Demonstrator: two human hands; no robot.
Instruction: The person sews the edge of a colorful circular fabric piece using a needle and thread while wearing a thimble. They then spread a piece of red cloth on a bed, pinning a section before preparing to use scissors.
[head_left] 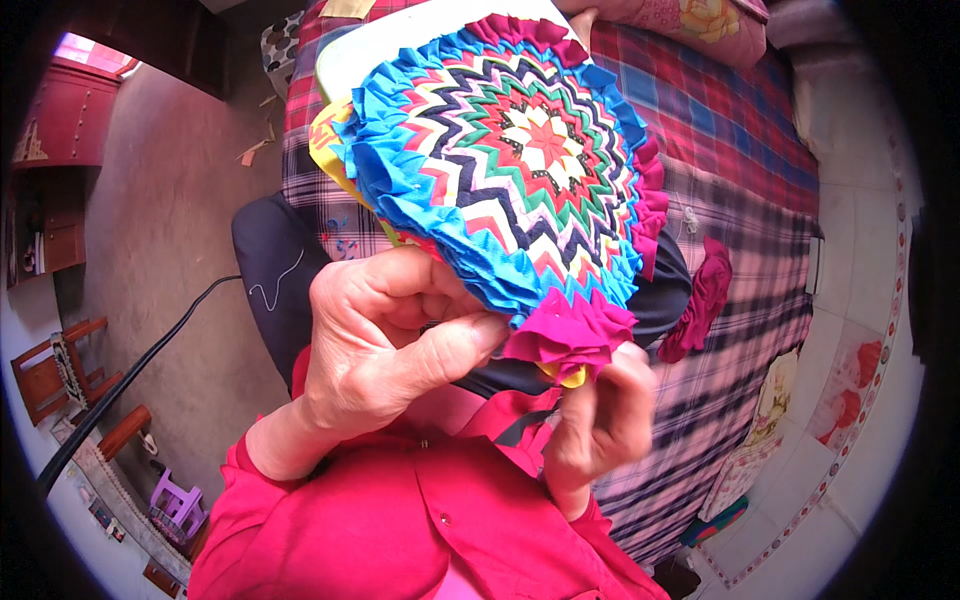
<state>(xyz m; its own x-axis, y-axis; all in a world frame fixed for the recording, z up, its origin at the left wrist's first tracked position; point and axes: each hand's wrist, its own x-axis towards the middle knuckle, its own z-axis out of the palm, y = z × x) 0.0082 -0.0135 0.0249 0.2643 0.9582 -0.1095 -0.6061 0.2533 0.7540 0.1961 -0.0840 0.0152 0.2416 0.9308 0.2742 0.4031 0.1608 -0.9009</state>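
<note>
1. While I look on from the room, the round, multicoloured patchwork cloth piece (540, 150) hangs tilted above the person's dark-trousered lap (275, 255), with the red, blue and black plaid bedspread (740, 400) spreading out to its right.
2. The bare left hand (385, 335) pinches the near-left rim, its thumb at the edge of the gathered bright-blue cloth ruffle (430, 235) and the other fingers curled toward the underside.
3. The bare right hand (605, 415), slightly blurred, presses thumb and fingers together at the lower edge of the puckered magenta cloth frill (570, 335); whether it grips anything finer, I cannot tell.
4. By its look, the piece should be light, with a fairly firm middle where folded layers stack up and a soft, floppy border. Cloth like this would hardly slip or break, though its pleats could crush.
5. I would take hold at the base of the ruffle, not by its loose tips, which might tug the stitching; an open palm beneath should stop the far side sagging.
</note>
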